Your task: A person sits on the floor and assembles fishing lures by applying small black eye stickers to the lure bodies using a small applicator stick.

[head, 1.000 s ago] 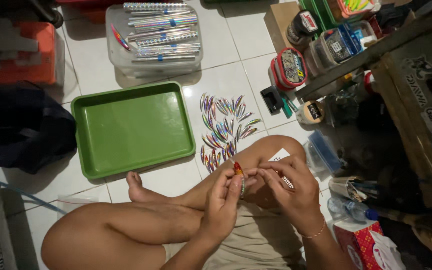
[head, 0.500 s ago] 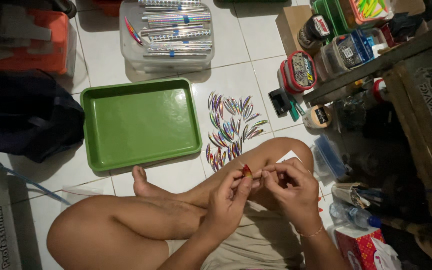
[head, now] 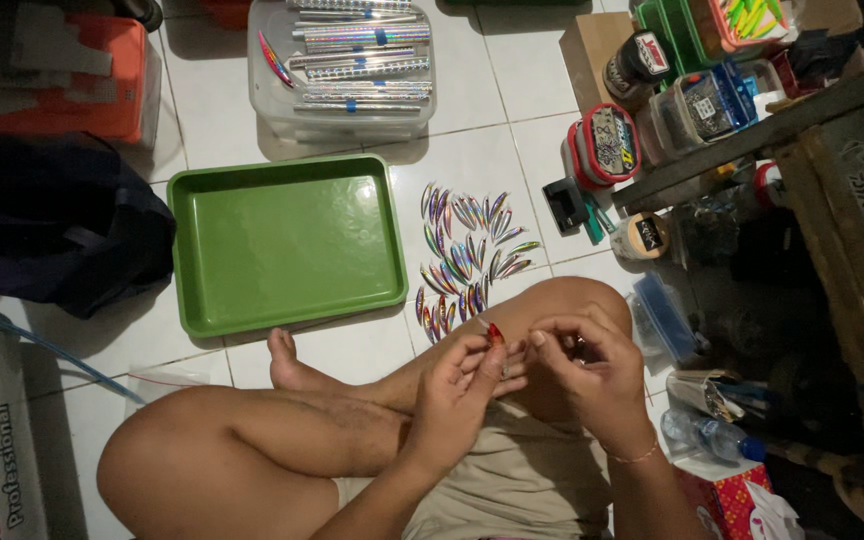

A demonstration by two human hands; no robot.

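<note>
The person is sitting cross-legged on the tiled floor (head: 492, 150), working close over the raised knee; the left hand (head: 462, 375) is pinching a small red lure (head: 495, 334) upright between thumb and fingertips, probably so its end is facing the other hand; the right hand (head: 582, 365) is curling its fingers together just beside the lure, seemingly pinching something tiny, though what it is gripping is too small to tell. A spread of shiny lures (head: 467, 260) is lying in rows on the floor just beyond the knee, likely laid out within easy reach; the green tray (head: 192, 250) beside them is sitting with nothing in it. Farther off, a clear plastic bin (head: 262, 100) is holding long rolls of glittering foil (head: 357, 55) stacked side by side, with one more lure resting at its left edge; a round red-rimmed tub (head: 602, 145) and a clear box (head: 697, 105) of small parts are crowding the right side, their contents too blurred to make out.
</note>
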